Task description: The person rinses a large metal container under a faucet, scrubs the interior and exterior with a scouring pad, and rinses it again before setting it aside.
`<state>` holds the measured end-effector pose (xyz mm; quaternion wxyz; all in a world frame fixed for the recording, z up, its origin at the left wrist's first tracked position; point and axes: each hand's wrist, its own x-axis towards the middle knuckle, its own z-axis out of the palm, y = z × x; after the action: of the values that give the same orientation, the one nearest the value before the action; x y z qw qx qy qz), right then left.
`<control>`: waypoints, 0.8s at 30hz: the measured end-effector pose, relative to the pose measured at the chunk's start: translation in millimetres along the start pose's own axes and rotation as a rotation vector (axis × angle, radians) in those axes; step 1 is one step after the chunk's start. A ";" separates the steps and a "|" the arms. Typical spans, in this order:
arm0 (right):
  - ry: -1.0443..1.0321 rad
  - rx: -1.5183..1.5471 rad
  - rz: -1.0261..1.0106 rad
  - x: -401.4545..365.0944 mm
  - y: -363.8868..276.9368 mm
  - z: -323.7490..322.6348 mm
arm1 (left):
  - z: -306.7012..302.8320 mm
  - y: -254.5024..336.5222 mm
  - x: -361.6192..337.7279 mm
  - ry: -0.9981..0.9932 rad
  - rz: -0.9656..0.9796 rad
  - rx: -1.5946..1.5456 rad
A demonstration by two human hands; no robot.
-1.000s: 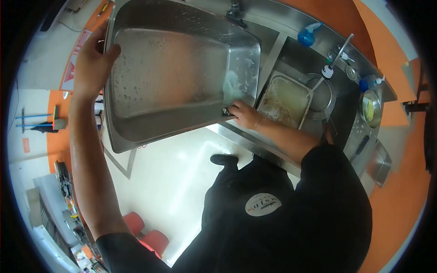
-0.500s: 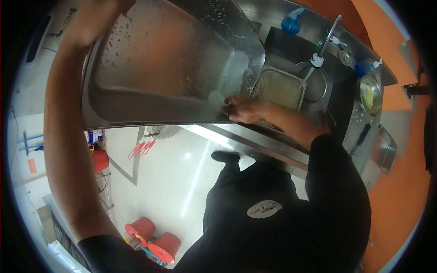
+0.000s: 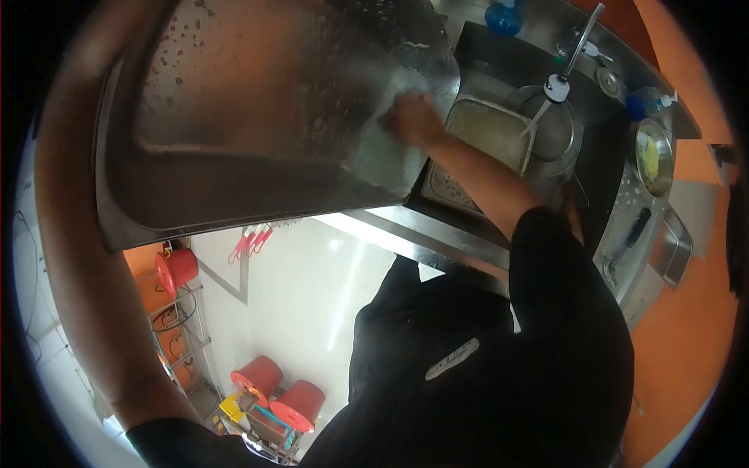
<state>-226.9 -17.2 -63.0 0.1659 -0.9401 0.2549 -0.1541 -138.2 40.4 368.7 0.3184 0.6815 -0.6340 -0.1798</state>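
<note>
I hold a large, wet steel pan [image 3: 257, 101] tilted up over the sink's left side, its inside towards me. My left hand [image 3: 133, 27] grips its upper left rim at the frame's top edge, mostly cut off. My right hand [image 3: 409, 117] is pressed against the pan's inner right wall, closed on a pale sponge that is largely hidden under the fingers. A soapy smear [image 3: 378, 160] trails below that hand.
The sink basin [image 3: 601, 179] on the right holds a dirty rectangular tray [image 3: 488, 129] and a round bowl [image 3: 554, 140] under the faucet [image 3: 577, 43]. Blue bottles [image 3: 503, 15] stand behind. A metal bowl [image 3: 655, 156] sits on the counter. Red buckets [image 3: 261, 374] stand on the floor.
The pan has tipped up and come closer, filling more of the view. My right hand has moved from its lower right corner up along the inner wall.
</note>
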 end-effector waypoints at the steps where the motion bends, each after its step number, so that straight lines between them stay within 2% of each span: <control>1: 0.015 -0.062 0.143 7.8 1.7 -9.5 | -1.0 -0.9 0.6 -0.010 -0.008 0.007; 3: 0.074 0.009 0.203 13.9 -9.5 4.7 | -4.6 -2.3 0.8 -0.022 -0.005 0.007; 5: -0.129 0.002 0.347 -1.8 -46.5 28.1 | -7.0 -2.5 2.7 -0.036 0.002 0.013; 6: -0.123 -0.003 0.343 -14.6 -45.1 44.9 | -8.9 -2.9 2.3 -0.040 0.007 0.015; 8: 0.067 0.107 0.018 -49.0 -36.6 80.1 | -11.4 -5.3 2.8 -0.061 0.005 0.012; 9: 0.052 0.120 0.011 -46.6 -28.7 57.9 | -13.9 -6.9 3.9 -0.074 -0.002 0.007; 11: -0.177 -0.051 0.057 -13.5 -5.1 -17.5 | -16.8 -7.6 1.4 -0.101 -0.008 -0.013; 12: -0.189 -0.050 0.048 -5.4 -4.0 -9.9 | -17.8 -7.0 1.8 -0.114 -0.007 -0.022; 14: -0.076 -0.072 0.201 9.6 -9.5 6.8 | -19.3 -6.6 4.3 -0.116 -0.004 -0.027; 15: -0.076 -0.070 0.200 -1.4 -17.6 16.6 | -20.6 -7.1 5.9 -0.115 0.001 -0.029; 17: -0.017 0.036 -0.094 -26.1 -38.7 36.4 | -23.4 -7.7 4.6 -0.134 0.001 -0.054; 19: -0.054 0.095 -0.108 -18.6 -26.2 25.3 | -27.9 -10.7 3.5 -0.164 -0.019 -0.088; 20: -0.086 0.021 0.007 -6.1 -22.2 -1.8 | -27.9 -13.3 0.9 -0.158 -0.028 -0.091; 21: -0.122 -0.056 0.125 -0.3 -19.5 -15.4 | -26.3 -16.0 -1.2 -0.289 0.032 -0.200; 22: 0.010 0.000 0.195 3.9 -16.3 -7.3 | -25.5 -17.1 -1.2 -0.414 0.105 -0.307; 23: 0.012 -0.009 0.189 -1.4 -19.3 16.4 | -22.4 -17.3 -0.3 -0.406 0.111 -0.309; 24: 0.025 -0.001 0.205 -9.9 -24.6 51.0 | -16.9 -17.8 1.2 -0.251 0.118 -0.134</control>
<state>-205.4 20.0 -101.2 0.1770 -0.9071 0.3520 -0.1480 -113.7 42.5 369.5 0.2915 0.5925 -0.6942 -0.2863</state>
